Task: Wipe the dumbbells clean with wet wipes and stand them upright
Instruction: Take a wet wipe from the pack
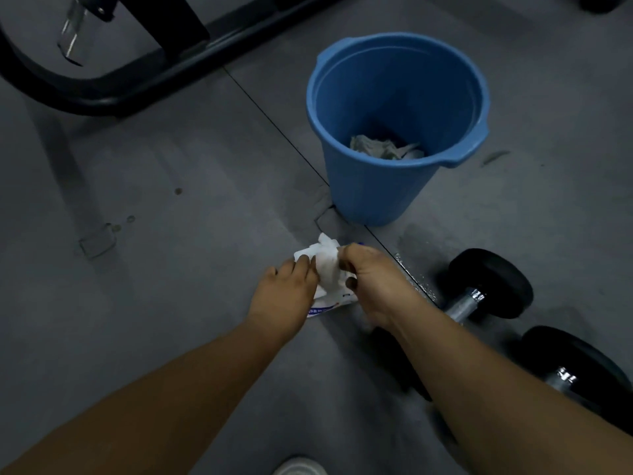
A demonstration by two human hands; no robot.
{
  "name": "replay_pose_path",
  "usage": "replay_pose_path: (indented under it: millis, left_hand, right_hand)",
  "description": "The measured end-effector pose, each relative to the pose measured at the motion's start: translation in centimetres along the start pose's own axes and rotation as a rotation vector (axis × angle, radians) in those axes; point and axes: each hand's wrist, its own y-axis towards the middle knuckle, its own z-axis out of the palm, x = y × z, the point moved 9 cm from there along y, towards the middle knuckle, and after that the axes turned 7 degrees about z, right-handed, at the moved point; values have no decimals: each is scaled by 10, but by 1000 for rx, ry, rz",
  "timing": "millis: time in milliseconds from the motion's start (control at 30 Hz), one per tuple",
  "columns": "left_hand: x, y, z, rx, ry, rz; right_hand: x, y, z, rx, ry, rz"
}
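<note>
Head view: right hand (373, 286) is pinching a wet wipe (327, 265) in curled fingers; left hand (284, 296) is pressing the pack (329, 305) with straight fingers; dumbbell (479, 289) is lying just right.

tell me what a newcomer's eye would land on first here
The blue bucket stands out most, upright on the grey floor above centre, with crumpled wipes at its bottom. Just below it, the right hand pinches a white wipe over a pack on the floor, which the left hand rests on. At the right lie the far dumbbell and the near dumbbell, both black, on their sides.
</note>
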Motion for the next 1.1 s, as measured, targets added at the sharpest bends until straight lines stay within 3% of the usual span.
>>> replay_pose_path:
  millis: [367,533,633,733,800,933,1000,1100]
  left_hand:
    - [-29,3,-36,-67,79,12]
    - [-58,-3,-97,-378,-67,102]
    - [-79,-4,-136,-453,-182,197]
    - [-104,2,-165,-436,-237,291]
    - [-125,12,-173,-311,-310,317]
    - [-186,19,-199,-197,-363,448]
    - [-217,12,-218,-223,-343,522]
    - [-255,-2,-250,-332,-381,627]
  right_hand:
    - [13,-24,-25,8,330,-1]
    - [27,-52,-52,-72,420,-62]
    - [38,-76,-87,-153,423,-128]
    - [53,-107,-136,-338,260,-258]
    - [57,-129,-165,-430,180,-311]
    - [39,-175,-219,-478,411,-279]
    - [32,-198,-236,-471,535,-271]
    - [34,-239,-256,-531,536,-331]
